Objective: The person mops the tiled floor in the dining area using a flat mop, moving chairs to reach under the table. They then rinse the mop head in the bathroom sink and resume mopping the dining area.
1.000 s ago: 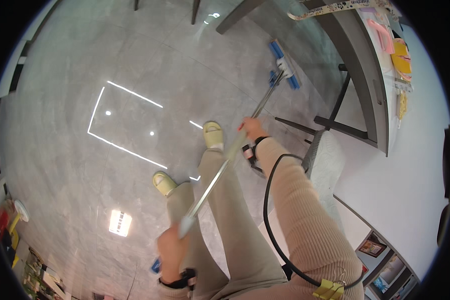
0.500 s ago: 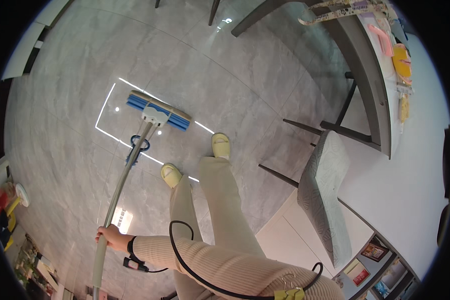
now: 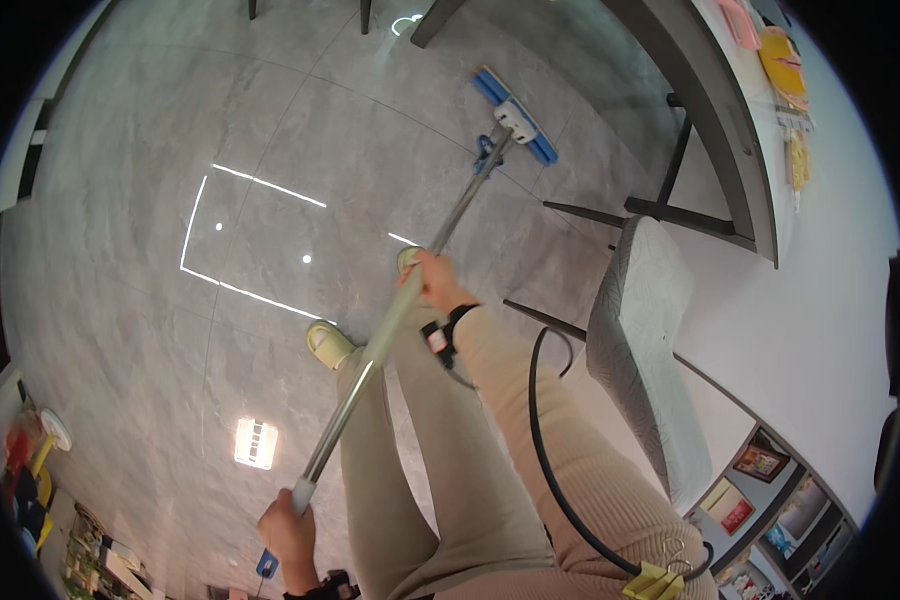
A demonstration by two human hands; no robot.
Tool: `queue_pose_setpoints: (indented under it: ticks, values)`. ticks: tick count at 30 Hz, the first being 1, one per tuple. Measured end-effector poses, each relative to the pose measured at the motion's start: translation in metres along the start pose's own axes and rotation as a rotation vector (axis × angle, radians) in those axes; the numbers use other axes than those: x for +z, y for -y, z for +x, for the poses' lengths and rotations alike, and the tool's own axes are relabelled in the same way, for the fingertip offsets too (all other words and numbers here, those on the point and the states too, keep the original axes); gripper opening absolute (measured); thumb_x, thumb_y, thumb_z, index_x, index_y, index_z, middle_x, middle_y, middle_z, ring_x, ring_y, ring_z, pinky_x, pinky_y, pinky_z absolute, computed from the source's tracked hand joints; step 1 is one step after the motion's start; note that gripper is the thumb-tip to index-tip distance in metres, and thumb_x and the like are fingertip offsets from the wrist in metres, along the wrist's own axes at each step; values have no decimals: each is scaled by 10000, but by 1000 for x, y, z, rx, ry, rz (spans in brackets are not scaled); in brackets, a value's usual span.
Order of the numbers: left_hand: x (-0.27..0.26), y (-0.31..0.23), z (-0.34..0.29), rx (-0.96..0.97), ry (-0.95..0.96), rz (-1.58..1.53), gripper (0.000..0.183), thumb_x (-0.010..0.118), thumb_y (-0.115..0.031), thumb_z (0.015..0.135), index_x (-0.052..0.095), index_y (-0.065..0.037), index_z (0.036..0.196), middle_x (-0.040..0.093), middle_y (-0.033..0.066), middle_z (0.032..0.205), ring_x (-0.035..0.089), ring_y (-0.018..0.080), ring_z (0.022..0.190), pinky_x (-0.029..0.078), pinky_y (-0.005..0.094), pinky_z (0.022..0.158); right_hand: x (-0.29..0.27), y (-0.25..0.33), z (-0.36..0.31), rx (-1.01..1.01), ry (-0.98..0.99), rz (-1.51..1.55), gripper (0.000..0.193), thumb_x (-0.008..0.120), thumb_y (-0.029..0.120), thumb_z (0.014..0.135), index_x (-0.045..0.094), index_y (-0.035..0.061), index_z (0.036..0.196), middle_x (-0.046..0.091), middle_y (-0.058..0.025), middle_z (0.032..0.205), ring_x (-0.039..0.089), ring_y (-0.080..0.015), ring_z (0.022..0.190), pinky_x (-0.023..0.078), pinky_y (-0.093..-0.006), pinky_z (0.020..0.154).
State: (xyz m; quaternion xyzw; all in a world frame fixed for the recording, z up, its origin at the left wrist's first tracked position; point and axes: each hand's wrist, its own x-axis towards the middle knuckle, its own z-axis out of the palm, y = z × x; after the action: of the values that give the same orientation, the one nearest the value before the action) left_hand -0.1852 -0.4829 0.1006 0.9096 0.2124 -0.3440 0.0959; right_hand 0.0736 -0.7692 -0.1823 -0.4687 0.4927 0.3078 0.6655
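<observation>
Nearest to us, at the lower edge of the frame, a yellow clip (image 3: 654, 583) holds a black cable (image 3: 542, 430) against the beige sleeve, probably to keep its slack out of the way. Lower left of centre, we see the left hand (image 3: 287, 528) curled round the upper end of the mop (image 3: 385, 335), its fingers pressed together on the pole, though we cannot tell where their tips end. Farther along, near the middle, the right hand (image 3: 440, 282) wraps its closed fingers round the pale sleeve of the same pole; we cannot make out the thumb. We judge that the hands sit well apart for leverage, the rear one steering and the forward one bearing the pole. The mop slants from lower left to upper right, passing over the right slipper (image 3: 407, 258), while the left slipper (image 3: 327, 344) lies clear beside it. Its blue-and-white head (image 3: 515, 118) lies upper right of centre, on the grey floor (image 3: 120, 250), seemingly angled for reach near the grey chair (image 3: 645, 350) and the dark-edged table (image 3: 730, 150).
</observation>
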Motion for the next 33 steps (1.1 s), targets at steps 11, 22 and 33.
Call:
queue_pose_setpoints:
  ticks: [11,22,33]
  values:
    - [-122,200,-77,-62,124,318,376,636,-320,790,640,-69,1070,661,190,878,641,344,779,510,441,676,127,-202,-101,282,-67,298,187,454,180,897,468,-1,851,529,-168,631,561,-330,509,490,-489,476]
    - [-188,276,-219,-552,254,559,198,605,-236,761,678,-96,880,660,132,721,632,299,623,494,420,566,306,-310,-302,757,485,18,313,569,221,859,468,-12,1043,601,-147,887,659,-269,750,569,-387,664]
    - [-295,150,-180,-550,44,907,173,598,-247,719,679,-104,771,669,115,719,647,274,631,488,426,564,-60,-127,-205,-10,342,-426,99,567,120,837,536,28,853,600,-69,716,594,-151,621,487,-275,547]
